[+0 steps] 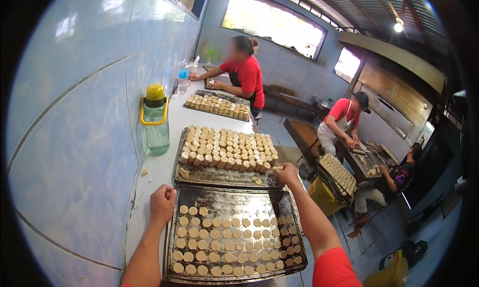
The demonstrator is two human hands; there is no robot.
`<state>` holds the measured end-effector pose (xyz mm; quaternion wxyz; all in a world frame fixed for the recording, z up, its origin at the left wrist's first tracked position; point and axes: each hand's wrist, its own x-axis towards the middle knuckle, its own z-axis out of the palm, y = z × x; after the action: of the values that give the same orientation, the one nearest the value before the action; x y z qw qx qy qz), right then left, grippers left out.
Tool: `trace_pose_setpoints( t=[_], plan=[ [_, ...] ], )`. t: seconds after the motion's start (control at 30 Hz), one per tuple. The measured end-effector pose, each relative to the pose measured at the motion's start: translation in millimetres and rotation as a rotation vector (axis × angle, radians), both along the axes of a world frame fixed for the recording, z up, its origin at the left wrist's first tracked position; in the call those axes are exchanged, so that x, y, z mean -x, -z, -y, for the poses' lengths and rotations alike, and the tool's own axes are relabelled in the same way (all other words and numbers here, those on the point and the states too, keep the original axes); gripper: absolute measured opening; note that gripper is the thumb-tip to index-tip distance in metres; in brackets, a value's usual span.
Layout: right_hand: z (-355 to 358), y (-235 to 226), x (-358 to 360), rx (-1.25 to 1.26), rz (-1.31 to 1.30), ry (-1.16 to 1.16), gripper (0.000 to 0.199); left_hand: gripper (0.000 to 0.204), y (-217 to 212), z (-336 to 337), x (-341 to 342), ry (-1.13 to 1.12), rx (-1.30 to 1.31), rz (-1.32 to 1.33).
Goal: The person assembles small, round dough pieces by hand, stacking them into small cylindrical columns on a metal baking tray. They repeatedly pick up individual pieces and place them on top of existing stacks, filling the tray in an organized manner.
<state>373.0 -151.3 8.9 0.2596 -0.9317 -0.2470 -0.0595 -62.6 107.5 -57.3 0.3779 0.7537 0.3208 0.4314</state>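
A dark metal baking tray [219, 187] lies nearest me, with rows of flat round dough pieces [214, 233] spread over it. Its near middle is bare, shiny metal. Just beyond it, a second baking tray [209, 176] is packed with upright, pale dough cylinders [224, 147], some whitish on top. My left hand [163, 205] is curled into a fist beside the corner where the two trays meet; its fingertips are hidden. At the far tray's near right corner, my right hand [286, 173] is closed on the rim. A few loose dough scraps [184, 173] sit on that tray.
A green water bottle [156, 122] with a yellow cap stands against the tiled wall on the left. Farther along the table is another loaded tray [217, 105], by a person in red [244, 77]. Two people work at a low table [364, 162] on the right.
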Motion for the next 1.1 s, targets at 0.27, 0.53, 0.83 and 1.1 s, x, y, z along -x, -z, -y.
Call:
trace_pose_setpoints(
  t=[0.27,0.53,0.83,1.1],
  plan=[
    [1.9,33.2,72.2,-0.592,-0.207,-0.431,0.041,0.021,0.0,0.5,3.7,0.081,-0.087,0.102],
    [-5.7,34.7,111.5,-0.437,0.285,-0.491,0.044,0.045,3.4,13.2,3.8,0.246,-0.008,0.08],
    [-5.4,42.4,141.1,-0.233,0.268,-0.645,0.048,0.056,3.8,15.8,-1.5,0.225,-0.08,-0.022],
    [-13.7,58.0,142.7,-0.305,0.215,-0.555,0.047,0.066,21.3,13.2,-5.4,0.239,-0.11,-0.095]
  ],
)
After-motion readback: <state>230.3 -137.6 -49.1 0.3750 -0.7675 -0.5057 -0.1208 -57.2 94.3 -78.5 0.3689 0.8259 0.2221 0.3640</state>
